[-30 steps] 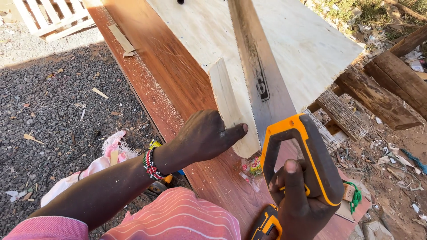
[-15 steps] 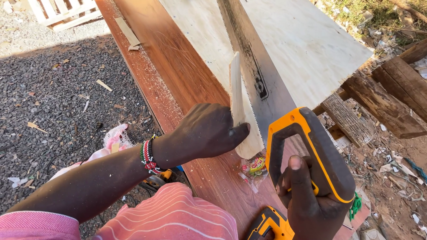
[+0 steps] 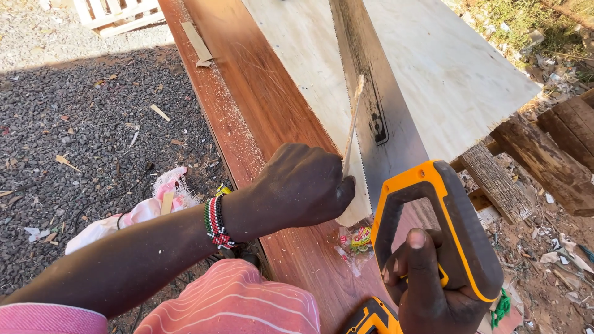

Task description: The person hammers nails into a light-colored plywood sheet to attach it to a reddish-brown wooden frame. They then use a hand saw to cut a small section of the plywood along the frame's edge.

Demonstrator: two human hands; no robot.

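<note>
Left hand (image 3: 303, 185) pressing, right hand (image 3: 433, 287) clenched

The right hand (image 3: 433, 284) grips the orange handle of a handsaw (image 3: 383, 124) lying across a pale plywood sheet (image 3: 445, 68); the left hand (image 3: 303, 185) pinches the sawn plywood strip (image 3: 352, 133) beside the blade, above a reddish-brown board (image 3: 260, 99)

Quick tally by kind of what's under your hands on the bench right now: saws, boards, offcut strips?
Hand saws: 1, the saw with an orange and black handle, held by the right hand.
Pale plywood sheets: 1, the plywood sheet.
Reddish-brown boards: 1, the board beneath it.
Thin offcut strips: 1, the strip at the left hand.
Total: 4
</note>
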